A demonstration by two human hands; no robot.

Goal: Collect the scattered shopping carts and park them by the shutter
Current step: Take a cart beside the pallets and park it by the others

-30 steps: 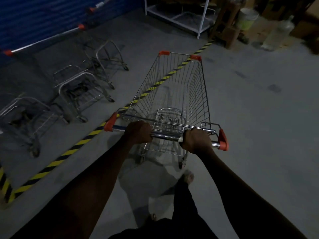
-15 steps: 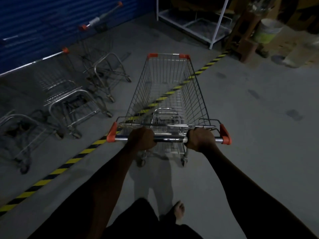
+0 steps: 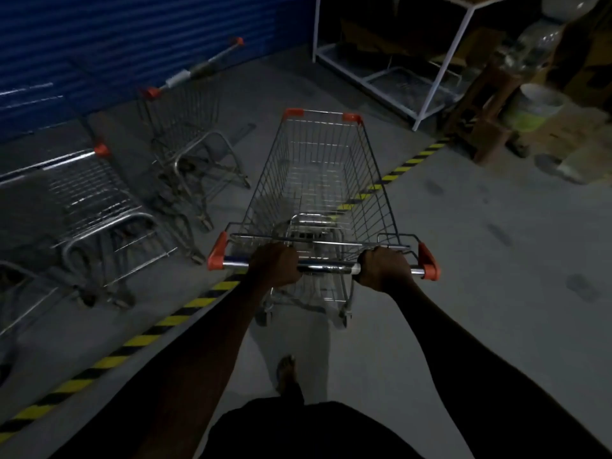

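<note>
Three parked carts (image 3: pixel 99 200); left hand (image 3: pixel 275 265), right hand (image 3: pixel 384 268) grip one cart (image 3: pixel 318 154).

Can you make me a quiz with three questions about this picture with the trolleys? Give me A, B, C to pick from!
1. Where are the parked carts?
A) left of the pushed cart, by the blue shutter
B) right, under a shelf
C) behind the person

2. What colour are the pushed cart's handle caps?
A) green
B) orange-red
C) white

3. What are the hands doing?
A) hanging free
B) one is waving
C) both grip the handle

Answers:
1 A, they stand on the left near the shutter.
2 B, both caps look orange-red.
3 C, the left hand and right hand curl round the bar.
</note>
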